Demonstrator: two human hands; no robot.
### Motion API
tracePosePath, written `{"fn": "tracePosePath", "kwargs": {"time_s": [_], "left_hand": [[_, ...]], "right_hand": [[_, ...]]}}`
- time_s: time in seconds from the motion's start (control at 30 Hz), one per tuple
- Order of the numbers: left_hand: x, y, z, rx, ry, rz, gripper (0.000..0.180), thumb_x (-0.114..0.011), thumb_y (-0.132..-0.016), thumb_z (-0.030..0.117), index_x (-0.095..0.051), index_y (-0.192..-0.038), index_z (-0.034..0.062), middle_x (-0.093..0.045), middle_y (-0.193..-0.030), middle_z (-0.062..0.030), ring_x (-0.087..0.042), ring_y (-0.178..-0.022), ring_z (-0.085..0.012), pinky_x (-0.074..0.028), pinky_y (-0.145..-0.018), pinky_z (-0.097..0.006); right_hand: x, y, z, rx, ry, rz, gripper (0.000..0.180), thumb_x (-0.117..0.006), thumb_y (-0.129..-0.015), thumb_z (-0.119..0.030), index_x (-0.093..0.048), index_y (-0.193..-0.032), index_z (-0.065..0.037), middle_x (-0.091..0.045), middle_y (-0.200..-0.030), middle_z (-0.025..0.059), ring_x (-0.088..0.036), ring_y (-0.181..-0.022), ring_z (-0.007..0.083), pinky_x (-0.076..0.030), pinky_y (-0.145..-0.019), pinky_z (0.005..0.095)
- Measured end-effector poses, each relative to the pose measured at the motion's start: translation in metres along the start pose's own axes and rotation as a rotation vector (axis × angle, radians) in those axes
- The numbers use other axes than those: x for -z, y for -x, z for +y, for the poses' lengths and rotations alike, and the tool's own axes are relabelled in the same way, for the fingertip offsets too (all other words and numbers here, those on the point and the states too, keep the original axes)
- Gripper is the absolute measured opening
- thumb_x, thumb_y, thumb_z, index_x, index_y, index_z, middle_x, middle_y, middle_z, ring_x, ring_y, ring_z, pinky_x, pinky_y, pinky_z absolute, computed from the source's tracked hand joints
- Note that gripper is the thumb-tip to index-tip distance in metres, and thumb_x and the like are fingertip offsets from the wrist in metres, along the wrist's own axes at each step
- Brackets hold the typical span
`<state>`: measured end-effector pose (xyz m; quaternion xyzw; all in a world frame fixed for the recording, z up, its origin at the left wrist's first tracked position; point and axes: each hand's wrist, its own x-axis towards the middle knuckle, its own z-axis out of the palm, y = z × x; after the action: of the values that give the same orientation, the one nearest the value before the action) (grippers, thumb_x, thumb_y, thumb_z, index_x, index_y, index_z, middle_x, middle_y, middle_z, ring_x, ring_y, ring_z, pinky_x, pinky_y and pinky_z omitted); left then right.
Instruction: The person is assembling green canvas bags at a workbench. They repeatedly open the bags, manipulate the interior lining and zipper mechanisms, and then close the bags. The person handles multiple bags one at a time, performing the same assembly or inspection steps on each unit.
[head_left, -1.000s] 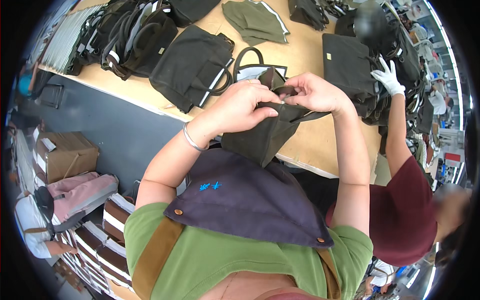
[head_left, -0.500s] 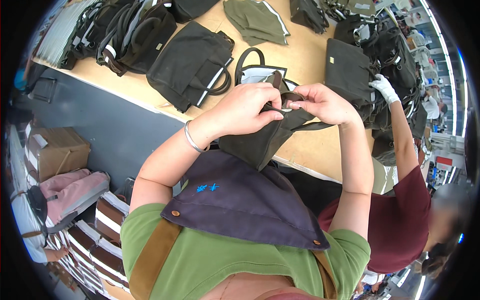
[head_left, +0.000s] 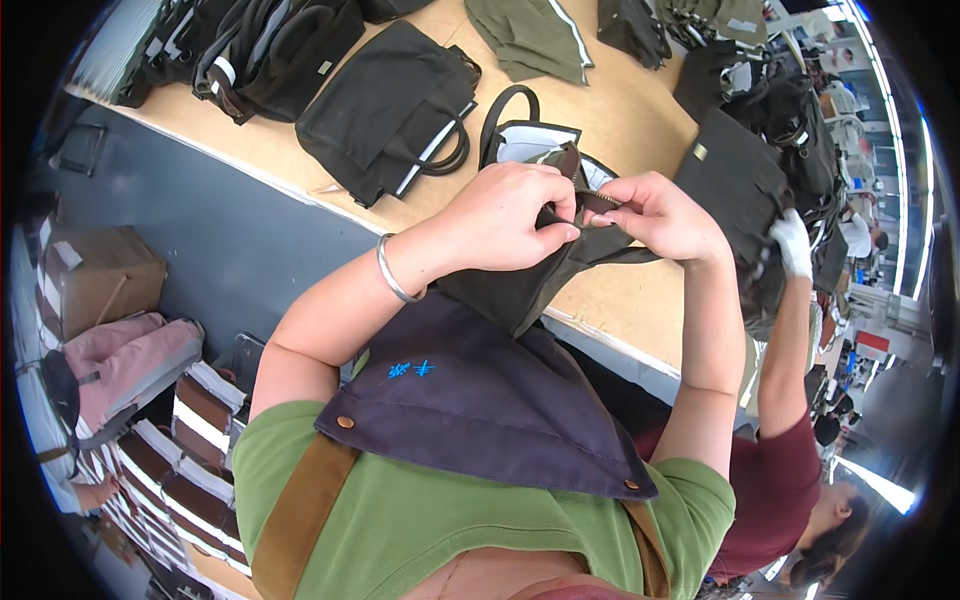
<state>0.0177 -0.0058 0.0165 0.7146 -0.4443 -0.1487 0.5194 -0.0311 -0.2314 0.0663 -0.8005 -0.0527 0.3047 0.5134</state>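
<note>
1. Far left, below the bench: brown cardboard box (head_left: 100,275), with a pink fabric bundle (head_left: 125,365) just beneath it.
2. Wooden workbench (head_left: 640,130) runs across the top. Flat black fabric tote bag with loop handles (head_left: 385,110) lies on it, left of the hands.
3. Left hand (head_left: 505,215), silver bangle (head_left: 392,275) at the wrist, fingers curled tight, pinching the top edge of a dark olive fabric pouch (head_left: 520,285).
4. Pouch is held above the bench's near edge, hanging down towards the person's dark purple apron bib (head_left: 480,400).
5. Right hand (head_left: 660,215) closed narrow on the pouch's zip end, touching the left hand's fingertips.
6. Knuckles hide the zip pull. An open bag with a pale lining (head_left: 530,140) lies just behind.
7. Right: a co-worker's white-gloved hand (head_left: 795,245) rests on a black bag (head_left: 735,185).
</note>
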Motion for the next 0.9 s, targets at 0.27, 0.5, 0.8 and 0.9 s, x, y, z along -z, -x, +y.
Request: {"fn": "tracePosePath", "kwargs": {"time_s": [0.27, 0.5, 0.8, 0.9], "left_hand": [[-0.002, -0.001, 0.003, 0.036, 0.039, 0.001, 0.015, -0.071, -0.075, 0.017, -0.063, -0.077, 0.0034, -0.066, -0.079, -0.0121, -0.063, -0.077, -0.0331, -0.047, -0.068, -0.043], [-0.002, 0.0, 0.004, 0.066, 0.019, -0.01, 0.015, -0.07, -0.075, 0.017, -0.064, -0.077, 0.0037, -0.066, -0.08, -0.0122, -0.064, -0.079, -0.0331, -0.048, -0.07, -0.043], [-0.01, 0.002, 0.001, -0.003, -0.001, 0.1, 0.013, -0.071, -0.074, 0.013, -0.062, -0.075, 0.0043, -0.062, -0.073, -0.0101, -0.06, -0.068, -0.029, -0.045, -0.062, -0.04], [-0.011, 0.002, -0.001, 0.0, -0.003, 0.095, 0.013, -0.071, -0.074, 0.013, -0.062, -0.074, 0.0041, -0.062, -0.074, -0.0105, -0.061, -0.072, -0.0312, -0.045, -0.064, -0.041]], "right_hand": [[0.003, 0.004, -0.003, -0.06, -0.028, -0.019, 0.009, -0.06, -0.091, 0.001, -0.066, -0.097, 0.003, -0.058, -0.077, -0.006, -0.046, -0.072, 0.0015, -0.041, -0.064, 0.0203], [0.001, 0.006, -0.013, -0.107, -0.189, -0.032, 0.01, -0.059, -0.091, 0.002, -0.066, -0.098, 0.005, -0.064, -0.083, -0.0025, -0.052, -0.077, 0.0018, -0.044, -0.069, 0.0197], [0.007, 0.009, -0.003, -0.098, -0.158, -0.005, 0.016, -0.066, -0.086, -0.001, -0.067, -0.101, 0.005, -0.064, -0.083, -0.0009, -0.053, -0.072, 0.0022, -0.042, -0.061, 0.0189], [0.0, 0.009, -0.019, -0.135, -0.172, -0.026, 0.019, -0.07, -0.082, 0.001, -0.067, -0.1, 0.005, -0.065, -0.083, 0.0002, -0.055, -0.07, 0.0025, -0.043, -0.058, 0.0185]]}}
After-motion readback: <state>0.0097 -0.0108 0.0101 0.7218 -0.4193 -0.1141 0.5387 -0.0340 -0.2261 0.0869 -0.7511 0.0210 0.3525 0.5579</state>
